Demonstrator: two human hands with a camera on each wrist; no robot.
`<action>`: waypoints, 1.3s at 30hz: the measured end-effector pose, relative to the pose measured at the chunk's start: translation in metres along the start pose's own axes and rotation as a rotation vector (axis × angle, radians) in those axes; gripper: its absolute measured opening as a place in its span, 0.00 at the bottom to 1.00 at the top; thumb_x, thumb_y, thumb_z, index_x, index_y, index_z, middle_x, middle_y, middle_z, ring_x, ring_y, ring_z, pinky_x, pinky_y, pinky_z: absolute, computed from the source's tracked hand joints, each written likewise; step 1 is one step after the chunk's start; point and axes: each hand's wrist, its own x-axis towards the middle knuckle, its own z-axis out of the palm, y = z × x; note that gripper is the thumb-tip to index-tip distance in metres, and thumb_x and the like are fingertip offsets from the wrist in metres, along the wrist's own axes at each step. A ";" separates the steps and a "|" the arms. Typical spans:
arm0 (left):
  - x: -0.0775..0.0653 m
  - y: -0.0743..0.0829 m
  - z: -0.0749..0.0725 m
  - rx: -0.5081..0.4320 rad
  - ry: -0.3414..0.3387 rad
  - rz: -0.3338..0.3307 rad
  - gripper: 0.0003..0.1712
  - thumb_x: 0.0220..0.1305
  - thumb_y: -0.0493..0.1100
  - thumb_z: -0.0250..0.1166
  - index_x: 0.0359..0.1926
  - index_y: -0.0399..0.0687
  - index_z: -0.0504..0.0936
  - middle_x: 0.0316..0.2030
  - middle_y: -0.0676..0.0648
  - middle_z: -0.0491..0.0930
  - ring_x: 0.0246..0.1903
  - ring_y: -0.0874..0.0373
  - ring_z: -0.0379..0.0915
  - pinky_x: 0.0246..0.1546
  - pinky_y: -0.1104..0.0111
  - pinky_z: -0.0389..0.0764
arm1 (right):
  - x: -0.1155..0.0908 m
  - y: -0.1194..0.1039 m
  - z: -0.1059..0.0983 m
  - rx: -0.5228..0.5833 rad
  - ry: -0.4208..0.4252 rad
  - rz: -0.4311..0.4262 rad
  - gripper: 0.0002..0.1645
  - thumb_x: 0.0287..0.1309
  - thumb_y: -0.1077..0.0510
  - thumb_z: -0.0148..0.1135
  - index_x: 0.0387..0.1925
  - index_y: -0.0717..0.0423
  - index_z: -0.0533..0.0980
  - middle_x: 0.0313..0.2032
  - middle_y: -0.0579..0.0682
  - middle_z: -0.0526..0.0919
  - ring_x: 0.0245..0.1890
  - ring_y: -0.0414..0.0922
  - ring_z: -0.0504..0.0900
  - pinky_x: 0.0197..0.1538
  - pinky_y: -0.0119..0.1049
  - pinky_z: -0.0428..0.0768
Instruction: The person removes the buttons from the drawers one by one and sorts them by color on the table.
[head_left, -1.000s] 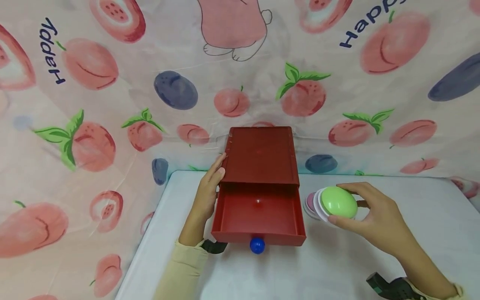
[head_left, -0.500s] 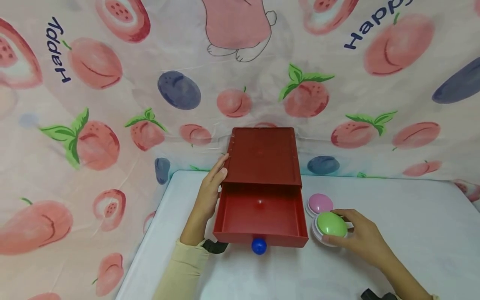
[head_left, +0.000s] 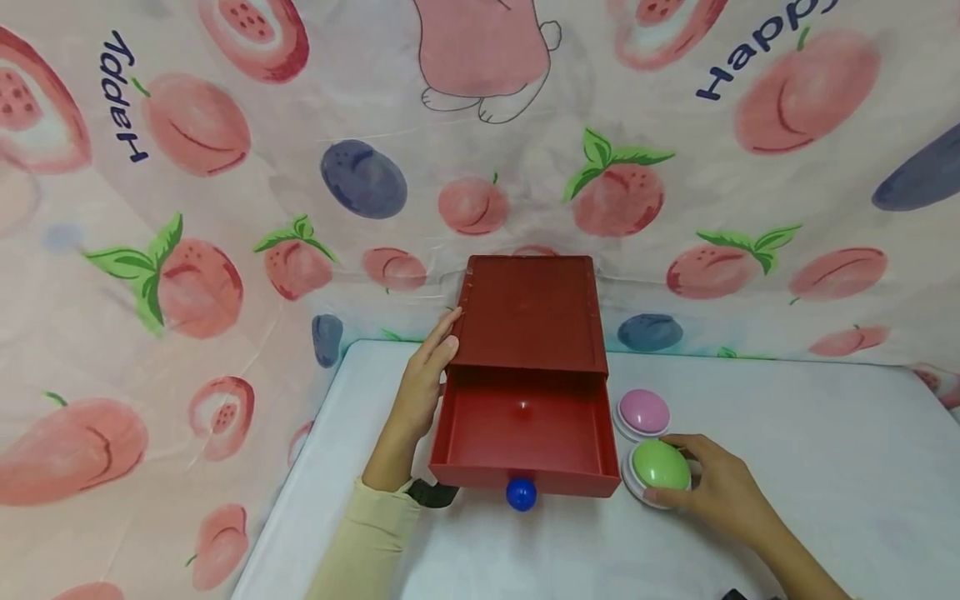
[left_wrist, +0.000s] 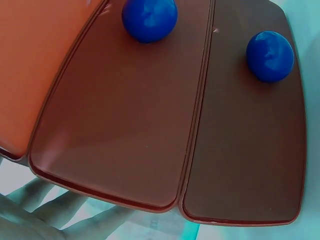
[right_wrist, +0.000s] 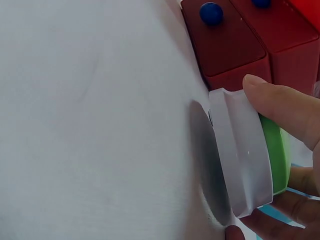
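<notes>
My right hand [head_left: 723,487] grips a round push button with a green dome [head_left: 660,465] and a white base [right_wrist: 242,152], thumb on one side and fingers on the other. In the right wrist view the base is close over the table, a shadow beside it. A similar button with a pink dome [head_left: 644,412] sits just behind it. Left of both stands a red drawer cabinet [head_left: 528,312], its top drawer [head_left: 525,442] pulled out with nothing inside. My left hand [head_left: 418,387] rests along the cabinet's left side, fingers extended.
Below the pulled-out drawer, two closed drawer fronts [left_wrist: 112,130] with blue knobs [left_wrist: 270,56] show in the left wrist view. A white table [head_left: 787,417] lies under everything, and a fruit-printed cloth [head_left: 525,150] hangs behind and at the left.
My right hand has brought the green button down and nearer to me, in front of the pink one, which now shows fully. The left hand has stayed against the cabinet.
</notes>
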 end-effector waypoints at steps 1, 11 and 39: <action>0.000 0.000 0.000 0.002 0.002 0.001 0.29 0.77 0.56 0.51 0.76 0.73 0.64 0.78 0.58 0.56 0.72 0.46 0.61 0.59 0.40 0.77 | 0.000 0.001 0.000 0.000 0.004 -0.003 0.57 0.35 0.28 0.81 0.62 0.57 0.76 0.57 0.60 0.81 0.58 0.63 0.78 0.54 0.62 0.82; 0.000 0.000 0.000 0.023 -0.003 0.007 0.31 0.76 0.56 0.51 0.77 0.71 0.63 0.77 0.53 0.58 0.72 0.42 0.61 0.58 0.37 0.77 | 0.001 0.004 0.003 -0.010 -0.002 -0.004 0.55 0.34 0.29 0.82 0.60 0.56 0.77 0.57 0.60 0.82 0.57 0.62 0.79 0.54 0.62 0.82; 0.001 0.000 0.001 0.018 0.002 0.012 0.30 0.76 0.55 0.50 0.77 0.70 0.63 0.77 0.52 0.59 0.71 0.42 0.63 0.56 0.38 0.79 | 0.003 -0.001 0.000 -0.001 -0.045 -0.036 0.58 0.31 0.31 0.84 0.61 0.58 0.75 0.56 0.60 0.81 0.53 0.59 0.81 0.51 0.59 0.83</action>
